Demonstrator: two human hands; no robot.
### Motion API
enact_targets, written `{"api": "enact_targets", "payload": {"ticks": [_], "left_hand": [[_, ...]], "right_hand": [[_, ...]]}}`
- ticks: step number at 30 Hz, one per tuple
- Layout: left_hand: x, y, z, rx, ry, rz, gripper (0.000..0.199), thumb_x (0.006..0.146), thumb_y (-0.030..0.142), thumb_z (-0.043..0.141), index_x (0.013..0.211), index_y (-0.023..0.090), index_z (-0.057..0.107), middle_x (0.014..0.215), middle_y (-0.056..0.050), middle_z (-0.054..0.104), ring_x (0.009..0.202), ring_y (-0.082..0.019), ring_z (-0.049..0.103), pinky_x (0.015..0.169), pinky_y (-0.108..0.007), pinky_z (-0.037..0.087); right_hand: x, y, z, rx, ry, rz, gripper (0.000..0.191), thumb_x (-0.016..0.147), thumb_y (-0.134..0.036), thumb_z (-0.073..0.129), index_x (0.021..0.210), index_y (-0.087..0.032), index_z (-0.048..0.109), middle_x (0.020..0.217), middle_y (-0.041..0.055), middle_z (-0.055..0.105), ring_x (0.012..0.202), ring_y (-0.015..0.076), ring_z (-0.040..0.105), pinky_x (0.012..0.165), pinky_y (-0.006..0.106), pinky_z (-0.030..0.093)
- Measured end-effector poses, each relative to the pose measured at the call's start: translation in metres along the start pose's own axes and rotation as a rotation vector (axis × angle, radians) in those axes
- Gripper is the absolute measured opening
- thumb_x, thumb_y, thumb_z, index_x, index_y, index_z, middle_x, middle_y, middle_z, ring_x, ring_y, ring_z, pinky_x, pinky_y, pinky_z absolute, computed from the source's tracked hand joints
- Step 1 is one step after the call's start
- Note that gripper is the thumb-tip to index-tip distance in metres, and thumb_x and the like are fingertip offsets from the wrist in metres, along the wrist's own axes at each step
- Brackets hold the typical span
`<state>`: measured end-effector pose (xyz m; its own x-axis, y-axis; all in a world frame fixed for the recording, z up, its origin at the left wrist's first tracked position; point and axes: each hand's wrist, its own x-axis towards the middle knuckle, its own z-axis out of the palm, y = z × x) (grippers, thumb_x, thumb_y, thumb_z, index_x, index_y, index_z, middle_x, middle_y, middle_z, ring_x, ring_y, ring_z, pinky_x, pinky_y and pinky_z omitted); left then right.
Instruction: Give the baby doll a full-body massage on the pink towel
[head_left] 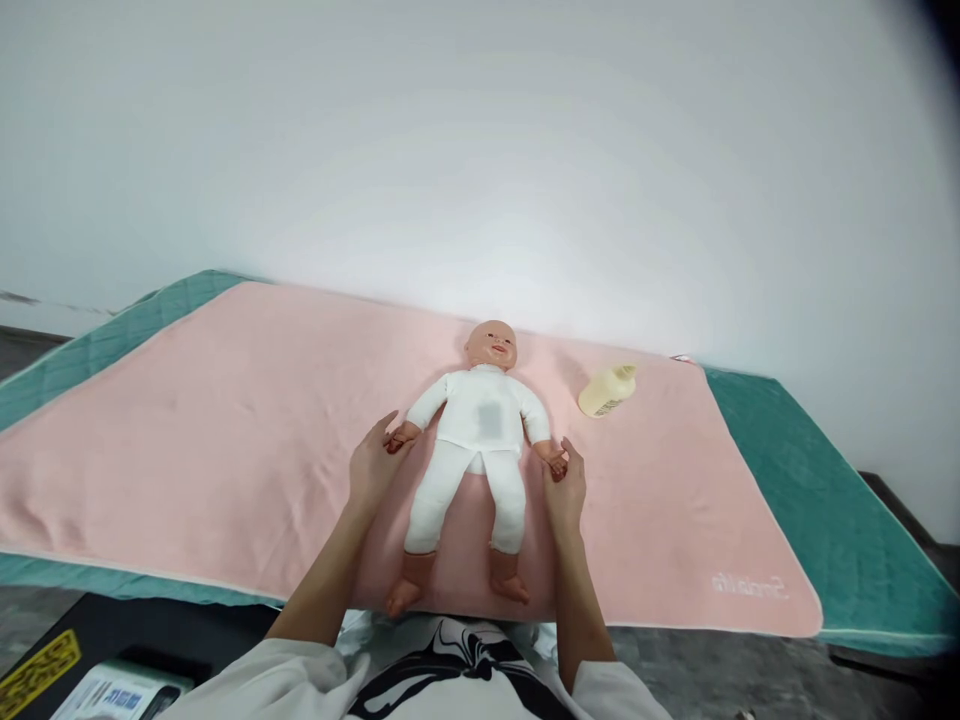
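Observation:
On its back lies a baby doll [480, 415] in a white long-sleeved top and white trousers, its head away from me and its bare feet near the front edge. My left hand [375, 462] is closed around the doll's hand at the left. At the right, my right hand [566, 487] holds the doll's other hand between thumb and fingers. Both doll arms are spread out from its sides. A pale yellow bottle [607, 391] lies tilted on the pink blanket, beyond my right hand and right of the doll's head.
The pink blanket [225, 420] covers most of a green quilted mat [810, 480], which shows at both ends. A white wall [480, 150] stands behind. At lower left, a black surface [97, 630] carries a yellow label and a boxy item [120, 692].

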<state>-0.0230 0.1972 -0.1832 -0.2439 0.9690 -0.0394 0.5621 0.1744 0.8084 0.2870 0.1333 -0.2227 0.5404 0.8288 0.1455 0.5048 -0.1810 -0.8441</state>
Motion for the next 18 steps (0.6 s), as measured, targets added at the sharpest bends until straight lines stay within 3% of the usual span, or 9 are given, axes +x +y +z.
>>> {"api": "enact_targets", "payload": {"ticks": [5,7,11,15,18], "left_hand": [[0.006,0.002,0.003,-0.341,0.193,0.065,0.058,0.073,0.032,0.075,0.127,0.026,0.055,0.125,-0.01,0.063,0.108,-0.026,0.067,0.088,-0.038,0.058],[0.014,0.011,0.007,-0.44,0.266,0.147,0.056,0.075,0.03,0.075,0.126,0.025,0.054,0.134,-0.01,0.057,0.112,-0.025,0.066,0.091,-0.037,0.057],[0.044,0.037,0.017,-0.553,0.425,0.301,0.051,0.077,0.026,0.072,0.124,0.021,0.052,0.132,-0.013,0.056,0.118,-0.023,0.062,0.096,-0.035,0.054],[0.082,0.064,0.027,-0.524,0.442,0.417,0.056,0.08,0.024,0.067,0.131,0.022,0.045,0.134,-0.013,0.056,0.122,-0.02,0.058,0.1,-0.033,0.05],[0.107,0.079,0.037,-0.43,0.413,0.418,0.051,0.084,0.024,0.061,0.132,0.022,0.046,0.131,-0.012,0.058,0.119,-0.019,0.059,0.099,-0.034,0.049]], "right_hand": [[0.007,-0.013,-0.002,0.18,0.151,-0.055,0.054,0.086,-0.04,0.057,0.135,-0.021,0.046,0.136,0.0131,0.051,0.117,0.0239,0.058,0.096,0.039,0.052],[0.016,-0.024,-0.003,0.23,0.234,-0.082,0.054,0.086,-0.042,0.059,0.134,-0.021,0.046,0.135,0.0131,0.051,0.114,0.0226,0.06,0.099,0.04,0.051],[0.047,-0.045,0.004,0.323,0.328,-0.151,0.053,0.088,-0.044,0.059,0.133,-0.021,0.044,0.137,0.0138,0.049,0.113,0.0233,0.063,0.099,0.042,0.051],[0.087,-0.058,0.022,0.389,0.322,-0.277,0.049,0.091,-0.045,0.052,0.132,-0.019,0.04,0.136,0.0155,0.05,0.118,0.0242,0.061,0.1,0.044,0.05],[0.115,-0.063,0.036,0.333,0.281,-0.357,0.047,0.094,-0.045,0.046,0.131,-0.018,0.042,0.13,0.0163,0.055,0.119,0.0239,0.06,0.102,0.045,0.048]]}}
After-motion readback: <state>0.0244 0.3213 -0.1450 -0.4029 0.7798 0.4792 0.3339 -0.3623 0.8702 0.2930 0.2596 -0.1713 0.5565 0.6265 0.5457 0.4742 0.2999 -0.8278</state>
